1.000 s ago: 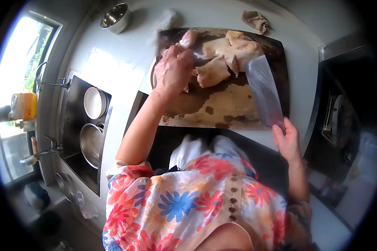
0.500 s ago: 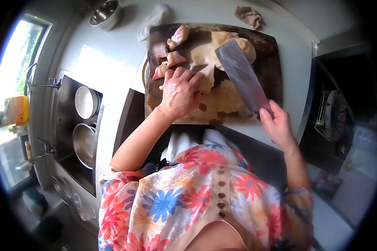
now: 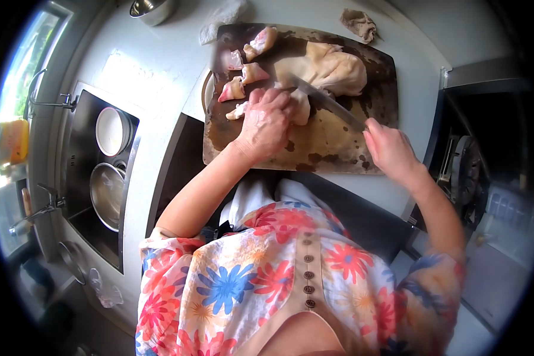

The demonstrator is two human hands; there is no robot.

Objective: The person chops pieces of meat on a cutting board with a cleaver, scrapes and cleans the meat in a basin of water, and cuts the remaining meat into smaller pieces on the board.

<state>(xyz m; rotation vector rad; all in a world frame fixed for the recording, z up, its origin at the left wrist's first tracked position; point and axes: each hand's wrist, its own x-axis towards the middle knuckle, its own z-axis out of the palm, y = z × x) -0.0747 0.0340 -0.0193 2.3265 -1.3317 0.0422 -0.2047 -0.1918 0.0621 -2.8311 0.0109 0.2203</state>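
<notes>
My right hand is wrapped round the handle end of a cleaver, whose blade stands edge-down against the pale poultry meat on the cutting board. Just left of the blade, my left hand presses down on a part of the same meat, fingers bent over it. One small piece pokes out beside that hand. Several cut pieces, among them a pinkish one and one higher up, lie along the board's left side.
A crumpled brown cloth lies behind the board, a plastic bag at its back left, and a metal bowl farther left. Left is a sink holding a white bowl and a metal pot. A dark stove area is right.
My left hand has moved from the cut pieces down to the meat beside them and grips it. The cleaver has swung left from the board's right side and turned edge-down onto the meat.
</notes>
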